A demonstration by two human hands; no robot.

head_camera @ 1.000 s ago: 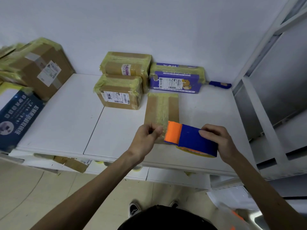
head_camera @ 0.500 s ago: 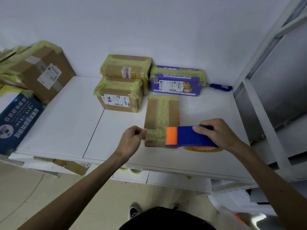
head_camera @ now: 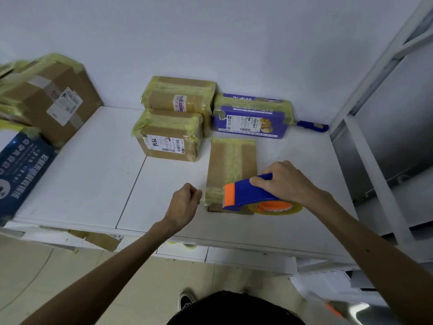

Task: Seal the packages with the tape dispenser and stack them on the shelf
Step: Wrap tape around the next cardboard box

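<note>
Flat brown cardboard package [head_camera: 232, 165] laid on white shelf [head_camera: 93, 172] near front edge, yellowish tape strip run along top. Blue-and-orange tape dispenser [head_camera: 248, 193] held across package's near end. Right hand [head_camera: 288, 181]: grip wrapped round dispenser body. Left hand [head_camera: 185, 202] placed just beside package's near-left corner, grip curled; whether tape end is pinched cannot be told. Taped brown boxes [head_camera: 168, 137] stacked behind.

Both forearms reach forward; left hand [head_camera: 185, 205] curls in a fist, right hand [head_camera: 287, 184] grips the tape dispenser [head_camera: 243, 195] from above
</note>
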